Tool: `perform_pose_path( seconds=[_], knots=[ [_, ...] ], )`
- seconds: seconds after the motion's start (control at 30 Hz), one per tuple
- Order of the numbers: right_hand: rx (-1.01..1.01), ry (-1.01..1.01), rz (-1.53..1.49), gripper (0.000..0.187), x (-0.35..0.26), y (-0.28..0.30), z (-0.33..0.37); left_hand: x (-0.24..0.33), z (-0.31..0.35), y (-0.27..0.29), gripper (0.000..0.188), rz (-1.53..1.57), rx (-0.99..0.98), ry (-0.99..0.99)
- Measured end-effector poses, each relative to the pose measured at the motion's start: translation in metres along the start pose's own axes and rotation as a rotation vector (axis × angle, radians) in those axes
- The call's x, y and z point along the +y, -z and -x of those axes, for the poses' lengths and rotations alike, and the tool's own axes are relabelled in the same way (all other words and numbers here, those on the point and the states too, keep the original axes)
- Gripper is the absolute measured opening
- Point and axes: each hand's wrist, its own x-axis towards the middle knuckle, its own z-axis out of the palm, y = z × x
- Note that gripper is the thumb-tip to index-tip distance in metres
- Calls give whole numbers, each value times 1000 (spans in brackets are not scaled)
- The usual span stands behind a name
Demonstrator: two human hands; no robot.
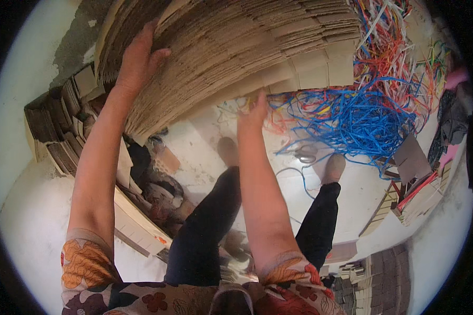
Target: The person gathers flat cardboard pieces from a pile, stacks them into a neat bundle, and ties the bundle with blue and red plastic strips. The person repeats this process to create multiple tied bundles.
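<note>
A thick, fanned stack of brown cardboard sheets (236, 58) fills the upper middle, its layers curving and slotted along the edges. At its left side, my left hand (139, 58) grips the stack, with the fingers over the edge and the thumb against the layers. My right hand (254, 111) is at the lower edge of the stack, holding it from beneath; its fingertips are partly hidden and slightly blurred.
Blue plastic straps (360, 123) lie tangled at right, below red and white strips (383, 44). Scissors (306, 153) rest on the pale floor between my feet. Cardboard bundles (58, 123) stand at left, cardboard pieces (420, 197) at right, and another stack (381, 281) at lower right.
</note>
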Motion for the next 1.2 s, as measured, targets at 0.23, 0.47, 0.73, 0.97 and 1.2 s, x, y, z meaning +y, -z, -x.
perform_pose_path(
  seconds=[0.23, 0.47, 0.73, 0.97, 1.2],
  knots=[
    [-185, -80, 40, 55, -18, -47, 58, -17, 2, 3, 86, 188, -81, 27],
    [-370, 137, 554, 43, -53, -145, 104, -6, -8, 52, 128, 223, -49, 14],
    [-696, -380, -193, 57, -44, -88, 38, 39, 11, 3, 124, -410, 144, 74],
    [-541, -104, -527, 58, 10, -79, -41, 51, 17, -8, 121, -316, 142, 39],
    [-648, -77, -411, 56, -15, -88, -58, 65, 21, -7, 116, -187, 232, -12]
  ],
)
